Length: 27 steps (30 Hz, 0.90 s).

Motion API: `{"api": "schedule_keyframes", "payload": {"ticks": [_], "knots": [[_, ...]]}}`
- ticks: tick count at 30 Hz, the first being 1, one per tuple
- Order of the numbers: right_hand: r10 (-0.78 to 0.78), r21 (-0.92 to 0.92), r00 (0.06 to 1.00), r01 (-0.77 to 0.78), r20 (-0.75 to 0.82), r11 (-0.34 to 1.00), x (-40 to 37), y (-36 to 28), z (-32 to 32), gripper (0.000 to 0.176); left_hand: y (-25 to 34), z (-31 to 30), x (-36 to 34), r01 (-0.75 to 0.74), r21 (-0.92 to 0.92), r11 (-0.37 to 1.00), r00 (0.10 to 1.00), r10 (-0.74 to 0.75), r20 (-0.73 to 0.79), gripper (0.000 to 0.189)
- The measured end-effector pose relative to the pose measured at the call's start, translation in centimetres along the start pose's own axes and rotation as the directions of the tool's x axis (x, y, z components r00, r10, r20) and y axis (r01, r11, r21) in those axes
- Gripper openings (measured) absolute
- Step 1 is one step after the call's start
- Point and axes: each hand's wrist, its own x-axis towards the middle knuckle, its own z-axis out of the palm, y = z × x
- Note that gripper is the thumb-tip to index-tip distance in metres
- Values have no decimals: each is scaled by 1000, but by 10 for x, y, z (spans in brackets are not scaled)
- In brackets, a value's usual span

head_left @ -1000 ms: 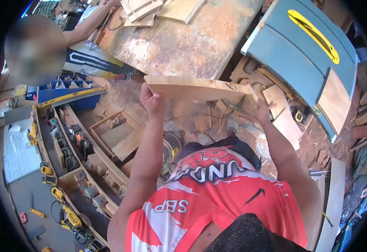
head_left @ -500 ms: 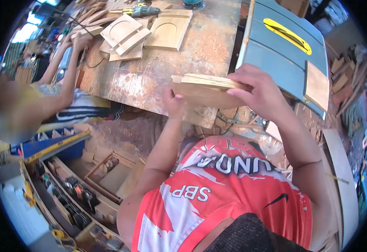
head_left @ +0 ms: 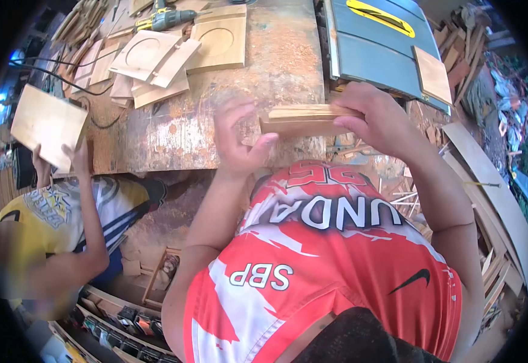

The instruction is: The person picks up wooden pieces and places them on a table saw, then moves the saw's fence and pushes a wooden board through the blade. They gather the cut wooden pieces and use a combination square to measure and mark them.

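Observation:
My right hand grips one end of a stack of thin wooden boards, thumb on the near side and fingers behind. The stack is held edge-up over the front edge of the workbench, its layered edges showing. Just off the other end, my left hand is open, thumb and fingers spread, with nothing in it. Beyond it on the bench lie wooden pieces with round recesses, one a tilted pale panel and one a squarer panel.
A yellow and grey cordless drill lies behind the panels. At right stands a table saw with a yellow insert and a loose board on top. On the left a co-worker holds up a flat wooden board. Offcuts crowd the right side.
My left hand has come away from the stack's end and spread its fingers; the right keeps its grip. The co-worker has raised a board. The view has shifted.

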Motion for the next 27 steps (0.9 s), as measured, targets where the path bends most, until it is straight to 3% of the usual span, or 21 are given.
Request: {"api": "schedule_keyframes", "payload": {"ticks": [1,2,4,5,7,11,17,20,22,27], "knots": [[-41,17,999,41,4,999,1,2,0,28,14,-6,20,-184,140,973,971,158,179,44],[-84,34,996,84,7,996,0,4,1,29,29,-3,37,-189,132,973,969,163,184,44],[-92,24,996,92,0,995,-1,5,2,29,52,10,59,-202,270,942,849,31,528,32],[-104,17,995,104,1,994,-3,5,3,29,56,14,61,-210,265,941,844,37,535,32],[-84,16,996,84,-28,996,-5,4,5,29,59,24,67,13,368,930,674,-280,683,26],[-53,7,995,54,-90,999,-8,9,8,28,55,27,77,41,345,938,597,-300,744,25],[90,160,996,-92,18,983,-22,28,-22,24,50,30,79,-8,304,953,627,-233,744,23],[51,144,999,-52,11,988,-22,32,-19,24,47,30,83,6,255,967,625,-202,754,25],[36,153,999,-41,33,987,-21,34,-19,26,49,30,89,46,272,961,555,-251,793,26],[10,121,1000,-8,-13,993,-22,35,-14,26,57,33,97,22,354,935,503,-316,804,26]]}}
